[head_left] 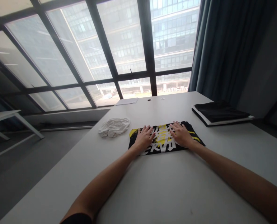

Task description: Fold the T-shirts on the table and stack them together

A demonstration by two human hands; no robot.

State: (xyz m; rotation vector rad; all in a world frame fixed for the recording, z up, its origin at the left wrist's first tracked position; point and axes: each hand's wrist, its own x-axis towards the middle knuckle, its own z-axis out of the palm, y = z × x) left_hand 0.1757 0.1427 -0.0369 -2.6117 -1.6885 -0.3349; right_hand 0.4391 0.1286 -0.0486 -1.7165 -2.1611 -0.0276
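A folded black garment with a yellow and white print [164,140] lies flat on the white table [166,186]. My left hand [145,137] rests palm down on its left half, fingers stretched out. On the garment's right half lies my right hand [180,133], also flat with the fingers apart. Neither hand grips anything.
A crumpled white cloth [114,127] sits on the table left of the garment. At the back right is a stack of folded clothes, black on top of white [220,112]. A sheet of paper [126,101] lies at the far edge near two cable holes. Another table [3,116] stands at left.
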